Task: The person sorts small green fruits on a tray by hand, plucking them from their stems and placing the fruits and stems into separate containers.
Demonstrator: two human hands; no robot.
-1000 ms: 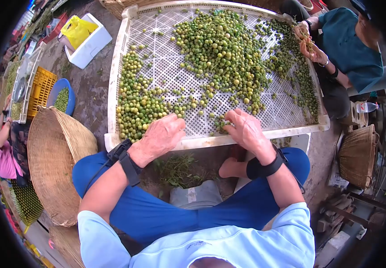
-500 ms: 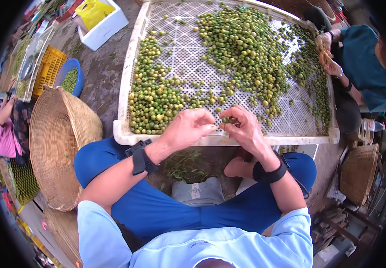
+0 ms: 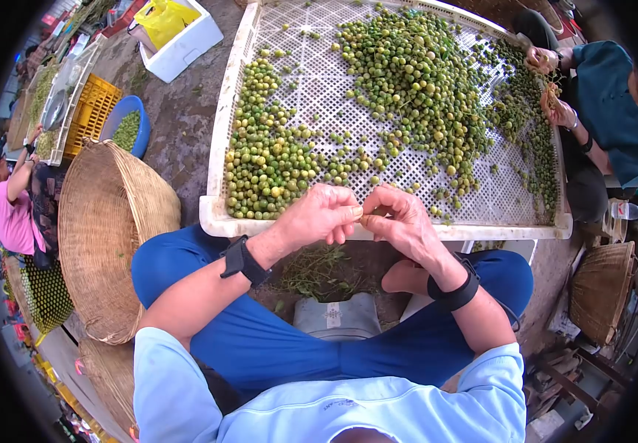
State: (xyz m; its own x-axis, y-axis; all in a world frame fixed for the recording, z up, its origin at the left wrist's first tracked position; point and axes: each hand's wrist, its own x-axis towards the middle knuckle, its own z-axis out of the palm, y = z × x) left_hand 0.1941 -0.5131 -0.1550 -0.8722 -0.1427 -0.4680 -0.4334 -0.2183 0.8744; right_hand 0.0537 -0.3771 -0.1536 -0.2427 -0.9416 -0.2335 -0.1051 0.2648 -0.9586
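My left hand (image 3: 324, 215) and my right hand (image 3: 398, 218) meet at the fingertips above the front rim of a white perforated tray (image 3: 311, 57). The left thumb and forefinger are pinched; whatever lies between them is too small to make out. Curled fingers on the right hand close around a small green fruit, mostly hidden by the fingers. Small round green and yellowish fruits (image 3: 269, 166) lie loose in the tray's left part, just beyond my left hand. A larger heap of the same fruits (image 3: 415, 81), mixed with stems, fills the middle and right.
At the right side a co-worker's hands (image 3: 559, 107) hold stems over the tray's edge. A large wicker basket (image 3: 101, 236) stands by my left knee, near a blue basin (image 3: 142, 133). Beneath the tray, a grey container (image 3: 337, 316) sits between my legs beside plant scraps (image 3: 319, 269).
My hands have come together; a gap showed between their fingertips before. Green fruit visible in my right fingers is now mostly covered. The co-worker's hands have moved apart slightly.
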